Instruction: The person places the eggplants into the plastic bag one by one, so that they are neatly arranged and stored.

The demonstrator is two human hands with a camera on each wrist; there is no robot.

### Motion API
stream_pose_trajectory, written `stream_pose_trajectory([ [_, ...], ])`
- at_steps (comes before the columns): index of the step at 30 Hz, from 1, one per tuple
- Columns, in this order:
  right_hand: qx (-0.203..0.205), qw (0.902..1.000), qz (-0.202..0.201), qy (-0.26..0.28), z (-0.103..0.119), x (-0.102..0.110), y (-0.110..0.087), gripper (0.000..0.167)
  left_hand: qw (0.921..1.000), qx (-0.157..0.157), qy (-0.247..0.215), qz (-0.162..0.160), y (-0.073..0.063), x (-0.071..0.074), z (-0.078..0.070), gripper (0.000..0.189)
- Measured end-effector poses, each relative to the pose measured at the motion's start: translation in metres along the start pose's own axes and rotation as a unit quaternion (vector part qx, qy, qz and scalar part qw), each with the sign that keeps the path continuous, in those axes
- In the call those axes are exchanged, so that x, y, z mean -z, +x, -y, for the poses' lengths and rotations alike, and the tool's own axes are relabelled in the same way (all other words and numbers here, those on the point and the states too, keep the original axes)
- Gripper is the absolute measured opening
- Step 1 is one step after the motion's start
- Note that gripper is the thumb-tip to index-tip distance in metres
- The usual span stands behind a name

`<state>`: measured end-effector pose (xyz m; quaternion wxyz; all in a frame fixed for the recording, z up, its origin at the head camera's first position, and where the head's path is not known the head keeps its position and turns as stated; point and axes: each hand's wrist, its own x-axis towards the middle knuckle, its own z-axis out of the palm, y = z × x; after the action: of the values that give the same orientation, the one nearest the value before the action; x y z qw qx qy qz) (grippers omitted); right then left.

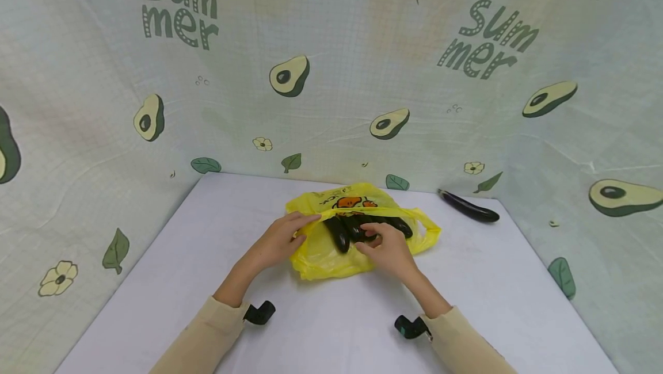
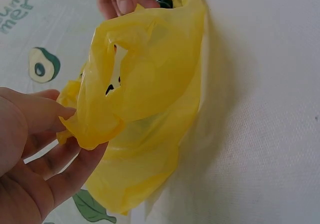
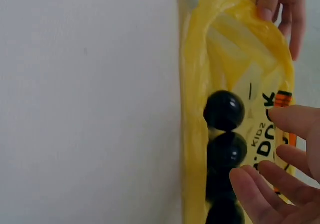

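Observation:
A yellow plastic bag (image 1: pixel 326 264) lies on the table with its mouth facing the person, and several dark, glossy eggplants (image 1: pixel 339 237) lie side by side inside it. The left hand (image 1: pixel 277 240) pinches the bag's edge at the left of the mouth; in the left wrist view, thumb and fingers meet on the yellow film (image 2: pixel 150 79). At the mouth's right side is the right hand (image 1: pixel 391 252), fingers loosely bent and holding nothing. In the right wrist view the rounded eggplant ends (image 3: pixel 225 110) show beside those spread fingers.
One more eggplant (image 1: pixel 468 207) lies by itself at the table's back right. A white cloth covers the table (image 1: pixel 331 328). Behind and at both sides hangs a curtain (image 1: pixel 331 34) printed with avocados, leaves and lettering.

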<state>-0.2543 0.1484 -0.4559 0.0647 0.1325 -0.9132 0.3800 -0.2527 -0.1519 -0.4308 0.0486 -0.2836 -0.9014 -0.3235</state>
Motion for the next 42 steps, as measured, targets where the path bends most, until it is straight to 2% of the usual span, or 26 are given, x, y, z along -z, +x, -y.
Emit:
stream_pose_trajectory([
  [10,0.087,0.9956,0.023,-0.029,-0.028,0.068,-0.006,0.047,1.0000,-0.004,0.000,0.000,-0.001,-0.001,0.002,0.057],
  [15,0.105,0.9928,0.001,-0.058,-0.044,0.098,-0.007,0.045,1.0000,-0.004,-0.001,0.001,-0.001,-0.002,0.002,0.056],
  [24,0.087,0.9891,-0.030,-0.115,-0.076,0.140,0.000,0.046,1.0000,0.001,0.001,0.001,0.000,-0.003,0.004,0.056],
  [30,0.067,0.9884,-0.023,-0.134,-0.097,0.158,0.003,0.051,1.0000,-0.003,0.001,-0.001,0.002,-0.005,0.005,0.055],
  [35,0.068,0.9868,-0.025,-0.145,-0.111,0.171,0.007,0.055,1.0000,-0.004,-0.001,-0.001,0.001,-0.006,0.005,0.055],
  [42,0.052,0.9819,-0.017,-0.181,-0.129,0.185,0.014,0.062,0.9999,-0.013,0.000,-0.001,0.001,-0.006,0.006,0.056],
])
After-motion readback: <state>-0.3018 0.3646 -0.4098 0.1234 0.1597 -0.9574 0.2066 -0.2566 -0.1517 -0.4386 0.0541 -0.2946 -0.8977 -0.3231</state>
